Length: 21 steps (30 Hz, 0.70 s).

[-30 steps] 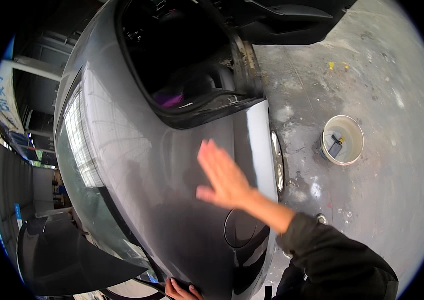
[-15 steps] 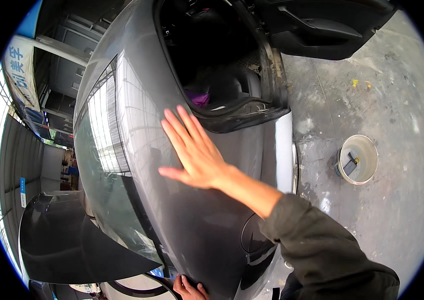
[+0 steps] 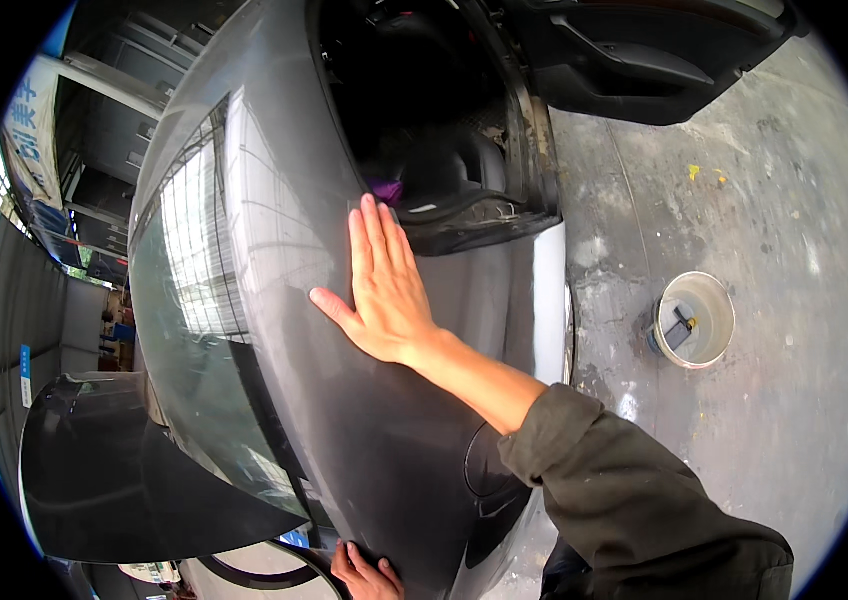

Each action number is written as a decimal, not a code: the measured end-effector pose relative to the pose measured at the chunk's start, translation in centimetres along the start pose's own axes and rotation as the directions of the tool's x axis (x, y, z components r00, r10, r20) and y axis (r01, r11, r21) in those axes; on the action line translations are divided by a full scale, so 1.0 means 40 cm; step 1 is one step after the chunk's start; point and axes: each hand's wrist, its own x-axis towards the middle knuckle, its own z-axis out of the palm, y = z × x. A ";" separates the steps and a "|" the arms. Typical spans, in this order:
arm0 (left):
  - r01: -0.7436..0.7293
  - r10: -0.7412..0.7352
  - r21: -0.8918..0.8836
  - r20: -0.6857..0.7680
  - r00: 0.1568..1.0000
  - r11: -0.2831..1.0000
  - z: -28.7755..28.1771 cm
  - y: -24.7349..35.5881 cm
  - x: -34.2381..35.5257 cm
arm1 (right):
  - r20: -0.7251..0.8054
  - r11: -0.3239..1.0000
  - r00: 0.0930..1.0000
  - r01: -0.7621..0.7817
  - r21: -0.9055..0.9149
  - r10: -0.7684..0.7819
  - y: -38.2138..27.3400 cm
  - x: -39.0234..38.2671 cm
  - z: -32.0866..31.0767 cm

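My right hand [image 3: 384,300] lies flat on the grey rear side panel [image 3: 374,440] of a car, thumb held out from the other fingers. Its fingertips reach the lower rear corner of the open door frame [image 3: 464,222]. At the lower edge of the view, my left hand [image 3: 368,574] rests its fingers on the same panel, beside the raised trunk lid [image 3: 134,480]; the rest of that hand is cut off. Neither hand appears to hold anything. A round fuel flap [image 3: 489,462] sits beside my right forearm, partly covered by the sleeve.
The car's door [image 3: 644,60] stands open at the upper right. On the stained concrete floor [image 3: 774,220] stands a whitish bucket [image 3: 724,320] with a dark block-shaped item inside. The rear window [image 3: 204,370] curves along the panel's left side.
My right hand has slid over the panel toward the door opening and turned more upright, its four fingers closer together. The left hand stays at the panel's edge. The whole view has shifted slightly.
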 end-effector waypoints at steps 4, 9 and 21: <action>-0.012 0.012 -0.008 -0.013 1.000 1.000 0.001 0.007 -0.003 | 0.075 0.995 0.992 0.099 0.002 -0.098 0.121 -0.113 -0.066; 0.019 -0.018 -0.023 0.033 0.999 1.000 0.008 -0.002 -0.010 | 0.077 0.986 0.990 -0.108 -0.129 0.118 0.241 -0.213 -0.105; 0.050 -0.050 0.006 -0.017 0.999 0.999 0.053 -0.019 -0.036 | -0.020 0.989 0.993 0.120 0.091 -0.119 0.025 -0.001 -0.041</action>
